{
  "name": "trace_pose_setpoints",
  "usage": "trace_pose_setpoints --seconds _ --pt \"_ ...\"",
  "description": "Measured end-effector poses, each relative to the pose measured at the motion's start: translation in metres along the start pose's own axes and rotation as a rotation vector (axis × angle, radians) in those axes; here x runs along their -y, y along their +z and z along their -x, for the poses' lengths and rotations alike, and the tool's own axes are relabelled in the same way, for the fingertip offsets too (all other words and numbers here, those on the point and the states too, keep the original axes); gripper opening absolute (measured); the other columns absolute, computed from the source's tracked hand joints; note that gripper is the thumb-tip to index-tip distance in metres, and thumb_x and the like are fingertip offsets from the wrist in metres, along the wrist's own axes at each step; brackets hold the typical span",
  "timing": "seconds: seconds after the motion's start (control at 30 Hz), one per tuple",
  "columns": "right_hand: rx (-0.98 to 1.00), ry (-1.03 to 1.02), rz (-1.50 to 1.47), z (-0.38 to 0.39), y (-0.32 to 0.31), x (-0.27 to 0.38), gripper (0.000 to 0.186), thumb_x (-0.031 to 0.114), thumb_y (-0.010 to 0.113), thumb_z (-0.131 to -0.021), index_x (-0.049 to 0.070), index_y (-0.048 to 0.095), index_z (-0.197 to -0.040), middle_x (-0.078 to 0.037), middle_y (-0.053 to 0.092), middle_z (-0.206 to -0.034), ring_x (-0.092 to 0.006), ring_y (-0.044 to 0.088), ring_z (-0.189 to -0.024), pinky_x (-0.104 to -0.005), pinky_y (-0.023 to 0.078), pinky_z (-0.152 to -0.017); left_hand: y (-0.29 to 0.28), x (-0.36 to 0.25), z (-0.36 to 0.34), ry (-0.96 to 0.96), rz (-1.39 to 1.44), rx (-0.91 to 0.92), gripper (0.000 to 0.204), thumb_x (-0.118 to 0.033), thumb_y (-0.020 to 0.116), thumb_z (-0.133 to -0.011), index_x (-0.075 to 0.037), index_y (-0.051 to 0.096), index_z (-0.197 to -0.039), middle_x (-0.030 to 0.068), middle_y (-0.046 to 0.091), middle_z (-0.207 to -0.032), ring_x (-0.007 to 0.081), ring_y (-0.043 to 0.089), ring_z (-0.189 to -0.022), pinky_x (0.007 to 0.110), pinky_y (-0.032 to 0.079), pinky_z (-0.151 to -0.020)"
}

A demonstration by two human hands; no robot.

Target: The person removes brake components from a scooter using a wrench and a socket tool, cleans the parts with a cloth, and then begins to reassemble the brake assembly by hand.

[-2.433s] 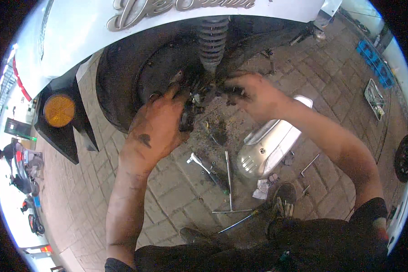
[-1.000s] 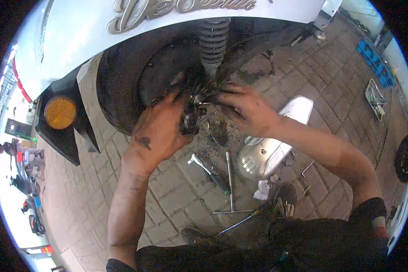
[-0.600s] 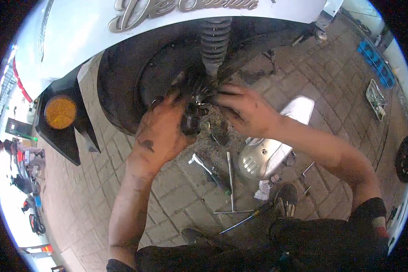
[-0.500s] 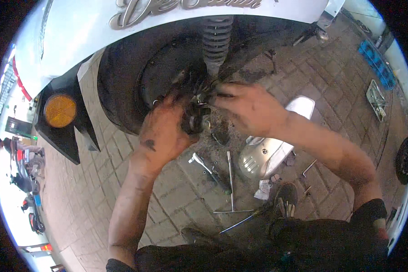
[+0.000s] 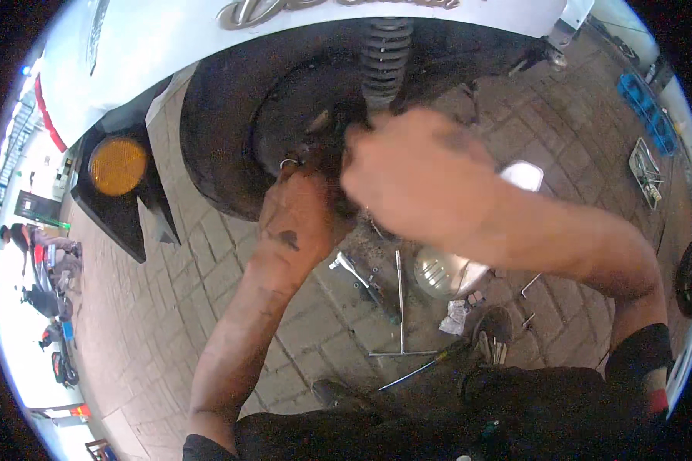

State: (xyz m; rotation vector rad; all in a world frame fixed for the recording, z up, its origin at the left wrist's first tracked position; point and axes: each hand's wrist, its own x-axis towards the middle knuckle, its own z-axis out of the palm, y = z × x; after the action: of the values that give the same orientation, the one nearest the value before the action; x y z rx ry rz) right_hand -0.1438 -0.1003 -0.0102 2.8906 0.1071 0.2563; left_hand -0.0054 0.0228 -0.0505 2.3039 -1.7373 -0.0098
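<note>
Lifting up and leftward since the earlier frames, the right hand [image 5: 415,180] is now crossing in front of the dark mechanism [image 5: 346,115] that I'm watching, which is sitting beside the wheel [image 5: 215,146], just below the coil spring [image 5: 387,65]. I'm judging the step in hand as fitting or freeing some small part there, without being able to say which. Next, the move seems to be calling for the left hand [image 5: 304,207] bracing the mechanism while the right is working finely. Left fingers are curling in against it, but I cannot tell what they are gripping. Right fingers are looking bunched and blurred, their tips hiding from me, so I cannot tell whether they are holding anything. Farther out, the right forearm [image 5: 577,238] is covering the middle of the silver cover [image 5: 438,273], which is lying on the paved ground [image 5: 307,330] near a ratchet [image 5: 346,263] and a T-handled wrench [image 5: 400,307]. Above, the white body panel [image 5: 169,46] is running off the top edge, and deep shadow beneath is obscuring the mechanism's details.
</note>
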Motion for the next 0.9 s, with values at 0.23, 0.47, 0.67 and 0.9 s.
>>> trace_pose_setpoints --seconds 0.23,0.47,0.67,0.9 --pt "-0.277 0.28 -0.691 0.045 0.08 -0.035 0.034 0.024 0.067 -0.089 0.005 0.064 -0.117 -0.019 0.066 -0.114 -0.0354 0.062 -0.106 -0.041 0.05 -0.093 0.017 -0.003 -0.007 0.041 0.084 -0.068 0.055 -0.024 0.076 -0.071 -0.004 0.058 -0.119 0.0238 0.063 -0.112 0.0428 0.061 -0.104 0.05 0.05 -0.088" --pt "-0.27 0.504 -1.092 0.043 0.106 -0.036 0.036 0.027 0.073 -0.088 0.002 0.067 -0.113 -0.018 0.067 -0.111 -0.0274 0.063 -0.107 -0.0358 0.048 -0.094 0.014 -0.007 -0.004 -0.093 0.097 0.042 0.07 -0.027 0.081 -0.066 -0.005 0.055 -0.126 0.0232 0.061 -0.119 0.0422 0.059 -0.109 0.048 0.049 -0.093" --pt "-0.337 0.486 -1.064 0.037 0.121 -0.032 0.036 0.026 0.074 -0.088 0.005 0.066 -0.116 -0.015 0.066 -0.116 -0.024 0.061 -0.112 -0.034 0.047 -0.098 0.018 -0.003 -0.006 -0.075 0.167 0.059 0.076 -0.028 0.082 -0.065 -0.003 0.052 -0.13 0.0228 0.06 -0.123 0.041 0.056 -0.116 0.048 0.047 -0.096" --pt "-0.288 0.531 -1.152 0.029 0.14 -0.036 0.037 0.023 0.074 -0.088 0.004 0.066 -0.118 -0.013 0.067 -0.116 -0.0208 0.06 -0.113 -0.0328 0.046 -0.099 0.025 0.003 -0.002 -0.023 0.175 -0.036 0.075 -0.032 0.083 -0.065 -0.003 0.053 -0.128 0.0232 0.061 -0.12 0.0414 0.057 -0.113 0.048 0.048 -0.095"
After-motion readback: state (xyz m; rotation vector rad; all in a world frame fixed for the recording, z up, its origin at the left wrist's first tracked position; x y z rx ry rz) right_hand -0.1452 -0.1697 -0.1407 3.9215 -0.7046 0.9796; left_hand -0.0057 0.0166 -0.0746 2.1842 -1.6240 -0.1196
